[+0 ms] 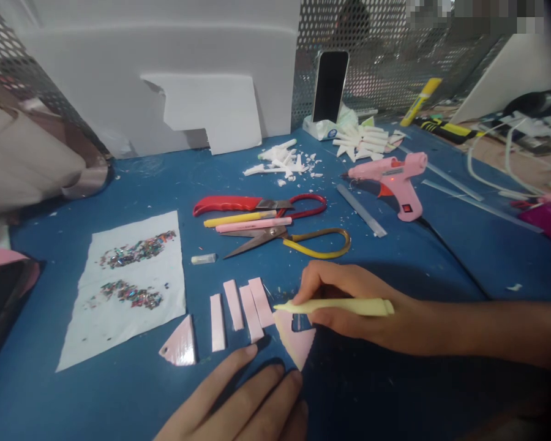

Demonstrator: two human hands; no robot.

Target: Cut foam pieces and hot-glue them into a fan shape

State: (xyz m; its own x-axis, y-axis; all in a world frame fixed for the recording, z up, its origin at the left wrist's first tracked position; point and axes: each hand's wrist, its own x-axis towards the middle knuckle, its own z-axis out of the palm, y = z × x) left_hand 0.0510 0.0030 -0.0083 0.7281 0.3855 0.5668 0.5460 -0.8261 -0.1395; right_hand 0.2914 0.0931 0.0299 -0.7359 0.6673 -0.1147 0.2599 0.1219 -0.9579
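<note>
My right hand (349, 300) grips a pale yellow marker pen (335, 306), its tip pointing left. The tip is over the upper edge of a pink fish-tail-shaped piece (296, 343), which has a notch cut in it. Flat on the table, my left hand (243, 398) has its fingers apart; one fingertip lies close to the lower end of a pink strip (251, 315), and the others lie just under the notched piece. Several pink strips stand in a loose row, among them a left one (217, 324). Left of them is a pink triangular piece (182, 344) with a small dark dot.
A white sheet (138, 321) at left bears glittery flakes. Beyond the strips lie yellow-handled scissors (321, 242), red-handled snips (229, 205), pens and a pen cap (203, 258). A pink glue gun (395, 177) with a cord, white scraps (284, 162) and a phone (331, 86) are farther back.
</note>
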